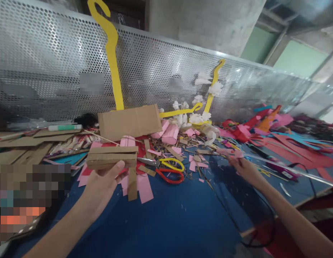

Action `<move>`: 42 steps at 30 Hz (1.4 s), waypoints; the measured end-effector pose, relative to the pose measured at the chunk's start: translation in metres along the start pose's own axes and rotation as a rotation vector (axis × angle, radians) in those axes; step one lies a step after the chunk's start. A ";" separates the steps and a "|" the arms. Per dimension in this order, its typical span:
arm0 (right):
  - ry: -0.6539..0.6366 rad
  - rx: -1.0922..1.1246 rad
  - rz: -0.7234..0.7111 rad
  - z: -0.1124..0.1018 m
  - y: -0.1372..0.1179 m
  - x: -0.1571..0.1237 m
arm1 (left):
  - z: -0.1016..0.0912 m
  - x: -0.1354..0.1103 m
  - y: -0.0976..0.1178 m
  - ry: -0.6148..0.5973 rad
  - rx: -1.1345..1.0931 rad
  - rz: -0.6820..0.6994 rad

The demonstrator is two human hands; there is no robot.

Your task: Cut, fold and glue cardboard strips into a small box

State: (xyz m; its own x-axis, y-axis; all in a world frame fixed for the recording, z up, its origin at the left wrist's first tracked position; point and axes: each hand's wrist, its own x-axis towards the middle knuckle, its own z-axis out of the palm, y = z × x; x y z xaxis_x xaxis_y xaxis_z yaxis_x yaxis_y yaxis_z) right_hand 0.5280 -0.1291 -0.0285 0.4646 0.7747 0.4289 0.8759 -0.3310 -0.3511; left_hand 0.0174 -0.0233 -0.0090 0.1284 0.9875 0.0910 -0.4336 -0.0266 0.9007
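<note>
My left hand [106,184] grips a small folded cardboard box [112,157], thumb on its near face and the other fingers beneath. Over the table on the right, my right hand [242,166] is closed around a pink glue gun [229,153], its tip pointing left. A long clear glue stick [285,165] runs out behind the gun to the right. Scissors [169,170] with one yellow and one red handle loop lie just right of the box. Pink paper pieces [145,188] and a cardboard strip [132,184] lie below the box.
A perforated metal panel [161,57] backs the blue table [161,222]. Against it stand a cardboard piece [129,122], a tall yellow hook shape [114,71] and white fluffy tufts [216,89]. Paper scraps litter the middle; red sheets [295,150] lie right. A black cord [225,208] trails across.
</note>
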 end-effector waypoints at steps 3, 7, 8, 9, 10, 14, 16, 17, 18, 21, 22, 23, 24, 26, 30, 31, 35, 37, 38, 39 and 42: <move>-0.062 -0.005 -0.004 0.003 0.005 -0.001 | 0.001 -0.001 0.002 -0.009 0.008 -0.017; -0.080 -0.025 0.019 0.004 0.010 -0.003 | 0.002 -0.002 0.005 -0.046 0.013 -0.043; -0.080 -0.030 0.026 0.003 0.011 -0.004 | 0.002 -0.002 0.006 -0.050 0.015 -0.044; -0.079 -0.035 0.032 0.003 0.011 -0.005 | 0.002 -0.003 0.006 -0.055 0.015 -0.045; -0.078 -0.039 0.039 0.002 0.011 -0.006 | 0.002 -0.003 0.006 -0.056 0.016 -0.049; -0.083 -0.048 0.057 -0.001 0.011 -0.010 | 0.001 -0.004 0.007 -0.051 0.027 -0.077; -0.088 -0.047 0.064 -0.002 0.010 -0.011 | 0.000 -0.004 0.007 -0.045 0.033 -0.077; -0.090 -0.046 0.067 -0.002 0.010 -0.011 | 0.000 -0.003 0.007 -0.042 0.033 -0.073; -0.090 -0.044 0.068 -0.002 0.010 -0.012 | 0.000 -0.003 0.007 -0.040 0.030 -0.072; -0.083 -0.035 0.067 -0.002 0.009 -0.012 | 0.000 -0.002 0.006 -0.025 0.027 -0.078; -0.077 -0.033 0.067 -0.003 0.008 -0.012 | 0.000 -0.002 0.006 -0.024 0.028 -0.077; -0.070 -0.030 0.067 -0.004 0.008 -0.013 | 0.000 -0.002 0.006 -0.023 0.028 -0.073; -0.060 -0.026 0.068 -0.007 0.008 -0.015 | 0.000 -0.002 0.006 -0.027 0.027 -0.069; -0.014 -0.024 0.077 -0.016 0.008 -0.025 | 0.000 -0.002 0.007 -0.033 0.031 -0.069; 0.161 -0.043 0.146 -0.037 0.000 -0.077 | 0.001 -0.004 0.008 -0.028 0.055 -0.081; 0.208 -0.049 0.162 -0.040 -0.007 -0.094 | 0.001 -0.004 0.007 -0.023 0.057 -0.078; 0.219 0.006 -0.007 -0.030 -0.062 -0.151 | 0.003 -0.006 0.002 -0.017 0.039 -0.109; 0.144 0.156 -0.208 -0.022 -0.102 -0.161 | 0.004 -0.008 0.000 -0.089 0.019 -0.145; 0.100 0.238 -0.294 -0.020 -0.123 -0.160 | 0.005 -0.009 0.000 -0.140 0.015 -0.173; 0.052 0.309 -0.361 -0.020 -0.145 -0.155 | 0.005 -0.010 0.000 -0.188 0.009 -0.201; -0.061 0.471 -0.503 -0.025 -0.202 -0.127 | 0.005 -0.012 0.004 -0.271 -0.022 -0.280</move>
State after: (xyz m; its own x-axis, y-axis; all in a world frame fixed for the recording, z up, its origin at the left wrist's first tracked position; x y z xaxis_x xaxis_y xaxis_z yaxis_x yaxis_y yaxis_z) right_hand 0.2953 -0.1742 0.0092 -0.0034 0.8064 0.5914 0.8269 0.3349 -0.4518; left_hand 0.0189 -0.0364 -0.0045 0.4743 0.8792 -0.0455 -0.3669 0.2444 0.8976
